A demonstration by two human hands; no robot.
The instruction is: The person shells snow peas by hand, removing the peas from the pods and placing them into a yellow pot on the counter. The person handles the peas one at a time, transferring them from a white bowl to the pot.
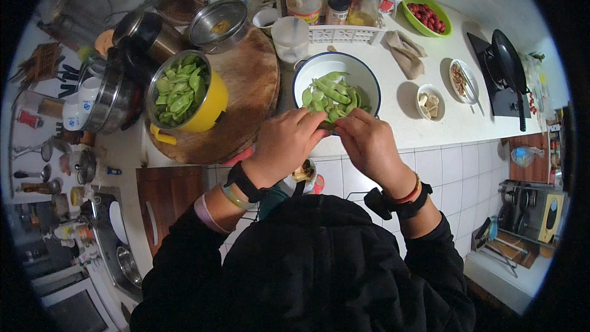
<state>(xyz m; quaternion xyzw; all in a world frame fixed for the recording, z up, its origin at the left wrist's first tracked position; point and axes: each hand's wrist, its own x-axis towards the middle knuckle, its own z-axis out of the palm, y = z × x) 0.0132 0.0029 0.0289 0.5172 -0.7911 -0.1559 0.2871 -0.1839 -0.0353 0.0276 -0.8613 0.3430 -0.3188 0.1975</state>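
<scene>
A green bean pod (327, 126) is pinched between my left hand (289, 140) and my right hand (370, 145), at the near rim of a white enamel basin. The basin (355, 62) has a dark blue rim and holds flat green bean pods (334, 90). My fingertips hide part of the held pod and the basin's near edge. Left of the basin, a yellow pot (216, 101) full of green bean pieces (179, 94) stands on a round wooden chopping board (251, 78).
Behind the basin stand a plastic container (290, 39) and a white basket (343, 34) of bottles. To the right are a cloth (405, 54), a small bowl (441, 110), a dish (454, 64), a green bowl of red fruit (446, 32) and a black wok (507, 60) on a stove.
</scene>
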